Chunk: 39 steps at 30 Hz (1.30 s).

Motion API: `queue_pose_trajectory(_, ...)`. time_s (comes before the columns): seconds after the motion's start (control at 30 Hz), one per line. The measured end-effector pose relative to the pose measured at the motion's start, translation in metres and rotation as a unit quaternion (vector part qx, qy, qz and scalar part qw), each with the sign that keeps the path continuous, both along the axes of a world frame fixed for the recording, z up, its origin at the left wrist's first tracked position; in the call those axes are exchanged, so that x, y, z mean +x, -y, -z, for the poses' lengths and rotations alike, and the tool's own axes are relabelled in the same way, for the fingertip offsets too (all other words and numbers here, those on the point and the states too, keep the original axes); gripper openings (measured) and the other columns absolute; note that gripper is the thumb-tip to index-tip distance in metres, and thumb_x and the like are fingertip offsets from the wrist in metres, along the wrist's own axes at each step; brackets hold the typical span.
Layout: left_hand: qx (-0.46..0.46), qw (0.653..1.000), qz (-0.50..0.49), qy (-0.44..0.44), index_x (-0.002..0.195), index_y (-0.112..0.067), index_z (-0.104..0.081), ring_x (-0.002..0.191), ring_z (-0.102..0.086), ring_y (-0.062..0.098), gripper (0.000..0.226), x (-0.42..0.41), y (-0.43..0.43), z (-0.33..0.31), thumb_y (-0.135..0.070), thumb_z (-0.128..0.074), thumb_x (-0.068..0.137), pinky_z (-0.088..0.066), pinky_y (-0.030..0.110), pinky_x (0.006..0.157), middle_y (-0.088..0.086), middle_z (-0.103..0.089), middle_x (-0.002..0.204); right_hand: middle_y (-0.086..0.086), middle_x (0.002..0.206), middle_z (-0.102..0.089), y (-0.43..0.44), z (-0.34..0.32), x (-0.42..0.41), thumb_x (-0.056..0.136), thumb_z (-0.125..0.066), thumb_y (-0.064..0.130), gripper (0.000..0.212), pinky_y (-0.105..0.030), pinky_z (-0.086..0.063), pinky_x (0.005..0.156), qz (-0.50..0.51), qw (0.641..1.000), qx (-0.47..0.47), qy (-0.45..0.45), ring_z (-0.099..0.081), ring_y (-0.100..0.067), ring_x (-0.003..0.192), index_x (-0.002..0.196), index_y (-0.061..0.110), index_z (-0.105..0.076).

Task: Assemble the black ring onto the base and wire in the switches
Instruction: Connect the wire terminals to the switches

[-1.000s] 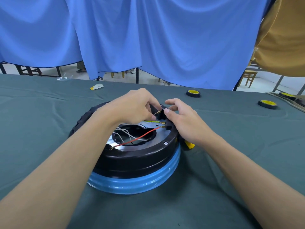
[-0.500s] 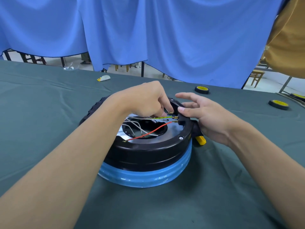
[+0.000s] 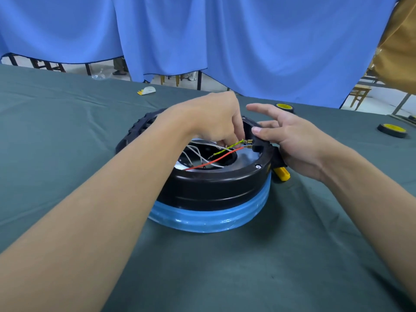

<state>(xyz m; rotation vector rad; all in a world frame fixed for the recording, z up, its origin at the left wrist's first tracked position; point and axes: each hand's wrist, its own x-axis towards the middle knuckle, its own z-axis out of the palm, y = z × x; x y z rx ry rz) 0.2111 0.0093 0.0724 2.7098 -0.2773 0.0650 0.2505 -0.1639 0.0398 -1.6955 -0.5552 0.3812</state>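
A black ring (image 3: 213, 188) sits on the blue-wrapped base (image 3: 209, 218) in the middle of the green table. My left hand (image 3: 209, 118) reaches over the ring and pinches the yellow-green wire (image 3: 227, 148) close to its brass terminal. Just below it a red wire (image 3: 213, 162) runs to a second terminal, and white wires (image 3: 195, 152) lie in the ring's central opening. Both terminals meet a black switch (image 3: 258, 144) on the ring's right inner rim. My right hand (image 3: 299, 145) rests against the ring's outside, thumb on the switch, fingers spread straight. A yellow part (image 3: 281, 173) sticks out under that hand.
A black toothed part (image 3: 135, 131) lies behind the ring on the left. Two black-and-yellow discs (image 3: 284, 107) (image 3: 392, 129) and a small white-and-yellow item (image 3: 146, 90) sit farther back. Blue curtains hang behind the table; a person in ochre clothing (image 3: 400, 41) stands at the right.
My left hand dropped from the ring's top edge down to the wire terminals. My right hand released its grip on the switch area and spread its fingers, thumb staying on it.
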Motion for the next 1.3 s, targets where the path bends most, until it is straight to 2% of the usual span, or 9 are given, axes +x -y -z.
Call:
queue_pose_trajectory(0.13, 0.001, 1.0, 0.0, 0.015, 0.09, -0.025, -0.08, 0.048, -0.056, -0.003, 0.019, 0.0005, -0.0002, 0.0012, -0.01, -0.07, 0.083, -0.036, 0.007, 0.045, -0.013, -0.063, 0.05, -0.021, 0.125, -0.057, 0.0001, 0.0009, 0.0009, 0.097, -0.051, 0.006, 0.041, -0.032, -0.057, 0.069, 0.0, 1.0, -0.001, -0.002, -0.064, -0.025, 0.087, 0.132, 0.029, -0.053)
queue_pose_trajectory(0.23, 0.005, 1.0, -0.003, 0.02, 0.089, -0.03, -0.079, 0.059, -0.06, 0.002, 0.022, 0.0003, -0.0005, 0.0018, -0.011, -0.067, 0.084, -0.04, 0.016, 0.055, -0.005, -0.07, 0.066, -0.019, 0.114, -0.061, 0.0, 0.0012, 0.0016, 0.097, -0.051, 0.006, 0.041, -0.03, -0.056, 0.062, -0.001, 1.0, 0.001, -0.003, -0.064, -0.023, 0.083, 0.133, 0.028, -0.052)
queue_pose_trajectory(0.37, 0.013, 1.0, -0.001, 0.025, 0.092, -0.03, -0.079, 0.063, -0.058, 0.004, 0.024, 0.0004, 0.0011, 0.0031, -0.012, -0.066, 0.085, -0.04, 0.017, 0.057, -0.002, -0.073, 0.073, -0.011, 0.106, -0.063, 0.0002, 0.0021, 0.003, 0.097, -0.052, 0.008, 0.04, -0.029, -0.056, 0.058, -0.002, 1.0, -0.001, -0.001, -0.064, -0.022, 0.08, 0.132, 0.028, -0.053)
queue_pose_trajectory(0.57, 0.008, 1.0, 0.004, 0.03, 0.095, -0.027, -0.078, 0.061, -0.056, 0.002, 0.023, 0.0001, 0.0005, 0.0024, -0.01, -0.065, 0.087, -0.04, 0.014, 0.056, -0.01, -0.066, 0.065, -0.007, 0.102, -0.065, 0.0, 0.003, 0.0039, 0.097, -0.051, 0.007, 0.04, -0.029, -0.055, 0.057, -0.007, 1.0, 0.008, -0.007, -0.067, -0.019, 0.078, 0.132, 0.027, -0.053)
queue_pose_trajectory(0.67, -0.001, 0.999, 0.012, 0.036, 0.09, -0.028, -0.077, 0.056, -0.054, -0.001, 0.019, 0.0007, -0.0011, 0.0022, -0.012, -0.066, 0.088, -0.039, 0.009, 0.052, -0.013, -0.065, 0.064, -0.013, 0.11, -0.063, 0.0004, 0.0028, 0.0039, 0.097, -0.052, 0.008, 0.04, -0.03, -0.055, 0.058, -0.005, 1.0, 0.004, -0.006, -0.067, -0.02, 0.078, 0.131, 0.028, -0.053)
queue_pose_trajectory(0.83, -0.006, 0.999, 0.032, 0.019, 0.089, -0.025, -0.077, 0.055, -0.052, 0.002, 0.019, 0.0009, -0.0044, 0.0018, -0.011, -0.066, 0.089, -0.044, 0.021, 0.061, -0.012, -0.064, 0.061, -0.02, 0.124, -0.058, 0.0004, 0.0029, 0.0037, 0.097, -0.052, 0.008, 0.039, -0.029, -0.055, 0.056, -0.006, 1.0, 0.002, -0.011, -0.067, -0.022, 0.082, 0.131, 0.028, -0.053)
queue_pose_trajectory(0.93, -0.005, 0.999, 0.037, 0.012, 0.084, -0.029, -0.075, 0.052, -0.053, -0.001, 0.022, 0.001, -0.0059, 0.0015, -0.01, -0.065, 0.089, -0.04, 0.015, 0.057, -0.018, -0.06, 0.052, -0.02, 0.125, -0.058, 0.0012, 0.0027, 0.004, 0.097, -0.052, 0.008, 0.039, -0.03, -0.055, 0.057, -0.006, 1.0, 0.001, -0.01, -0.067, -0.022, 0.081, 0.131, 0.028, -0.054)
queue_pose_trajectory(1.17, 0.006, 0.999, 0.025, 0.02, 0.09, -0.028, -0.077, 0.053, -0.053, 0.0, 0.023, 0.0005, -0.0006, 0.0028, -0.009, -0.064, 0.088, -0.039, 0.017, 0.056, -0.012, -0.064, 0.063, -0.011, 0.106, -0.063, 0.0003, 0.0037, 0.0045, 0.097, -0.051, 0.007, 0.04, -0.029, -0.056, 0.058, -0.007, 1.0, 0.003, -0.001, -0.066, -0.019, 0.077, 0.133, 0.025, -0.052)
queue_pose_trajectory(1.3, 0.011, 0.999, 0.011, 0.038, 0.08, -0.03, -0.074, 0.053, -0.052, -0.003, 0.024, -0.0008, 0.0038, 0.0029, -0.009, -0.064, 0.086, -0.038, 0.016, 0.054, -0.014, -0.062, 0.061, -0.004, 0.094, -0.061, -0.0008, 0.0053, 0.0045, 0.097, -0.051, 0.007, 0.042, -0.026, -0.051, 0.053, -0.002, 1.0, 0.007, 0.006, -0.063, -0.014, 0.07, 0.132, 0.031, -0.054)
